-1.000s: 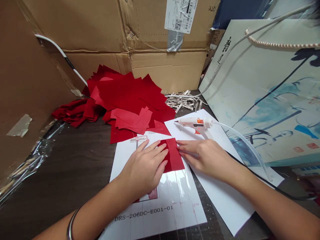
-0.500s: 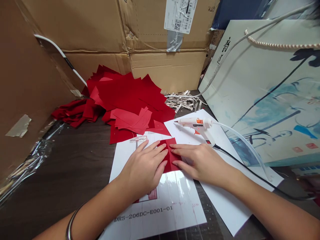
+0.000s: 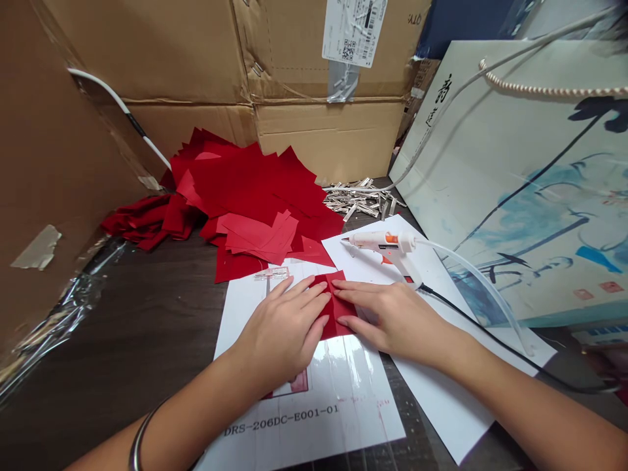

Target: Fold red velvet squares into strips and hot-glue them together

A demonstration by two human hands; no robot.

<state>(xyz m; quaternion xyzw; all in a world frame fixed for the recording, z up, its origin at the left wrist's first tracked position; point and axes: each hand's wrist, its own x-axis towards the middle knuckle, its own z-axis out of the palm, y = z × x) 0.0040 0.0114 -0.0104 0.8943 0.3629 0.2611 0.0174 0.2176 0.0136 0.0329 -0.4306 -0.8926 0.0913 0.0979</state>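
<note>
A folded piece of red fabric [image 3: 338, 327] lies on a printed white sheet [image 3: 363, 412], with its edges meeting near the middle. My left hand [image 3: 289, 324] rests flat on the fabric's left part, fingers stretched out and hiding much of it. From the other side my right hand [image 3: 392, 317] presses its outstretched fingertips on the right flap. Neither hand is gripping anything. Just behind the right hand, a white glue gun [image 3: 387, 243] lies on its side on a second white sheet [image 3: 441, 405], its nozzle facing left. Small metal clips [image 3: 279, 272] sit beyond my left fingertips.
A heap of red fabric pieces [image 3: 245, 183] lies at the back left, beside a pile of metal clips [image 3: 363, 198]. Cardboard walls [image 3: 318, 137] enclose the back and left. On the right leans a painted paper bag [image 3: 515, 196]; a black cord [image 3: 490, 339] runs from the glue gun.
</note>
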